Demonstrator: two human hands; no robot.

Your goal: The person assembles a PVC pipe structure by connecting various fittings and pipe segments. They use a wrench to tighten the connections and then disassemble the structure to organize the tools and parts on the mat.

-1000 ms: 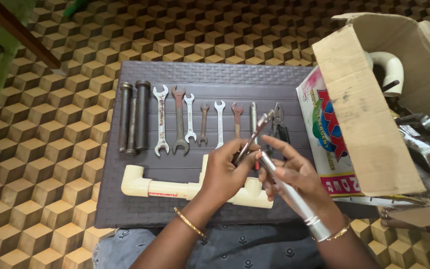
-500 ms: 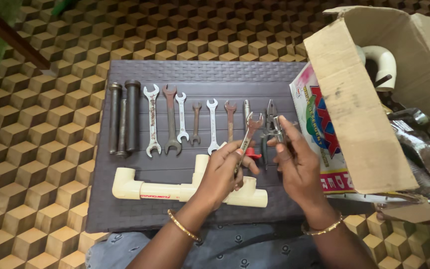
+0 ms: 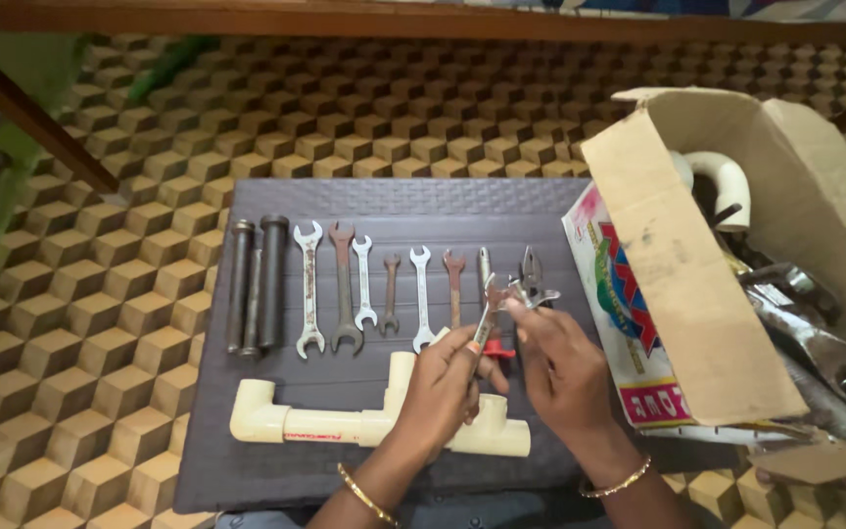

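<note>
Evenly lit in soft, diffuse daylight, with no harsh glare anywhere. Faint shadows only beneath the spanners [image 3: 364,289] and the cream pipe fitting [image 3: 374,423] on the dark mat [image 3: 247,460]. Dull sheen on metal parts inside the cardboard box [image 3: 678,284] at right. Sharp across the centre; slightly soft at the left hand [image 3: 443,387] and right hand [image 3: 560,372]. Smeared green blur along the left edge, mild wide-angle bending toward the corners.
</note>
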